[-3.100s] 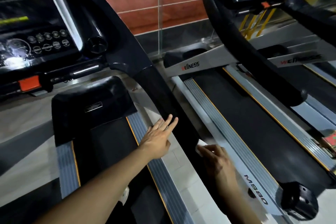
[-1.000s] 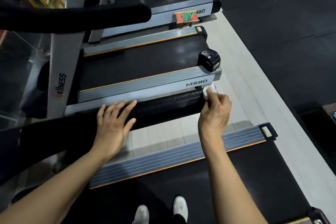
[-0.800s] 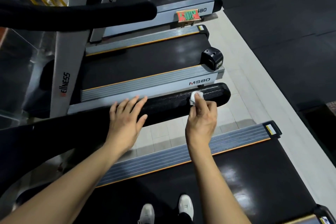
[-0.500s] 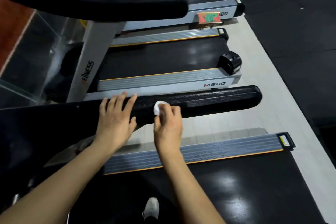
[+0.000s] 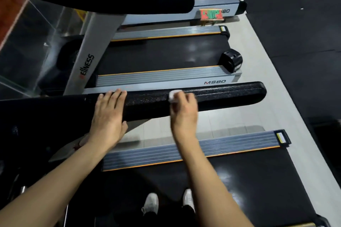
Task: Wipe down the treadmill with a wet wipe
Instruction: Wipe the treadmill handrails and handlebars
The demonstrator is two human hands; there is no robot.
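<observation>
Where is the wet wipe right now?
In the head view, the wet wipe is pinched in the right hand on top of the black handrail, right of the flat left hand.

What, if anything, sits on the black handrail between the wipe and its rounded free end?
Nothing visible does. The right hand holds the wet wipe on the handrail, and the rail's top looks bare from there to its rounded end. The left hand rests flat on the rail on the other side of the wipe.
</observation>
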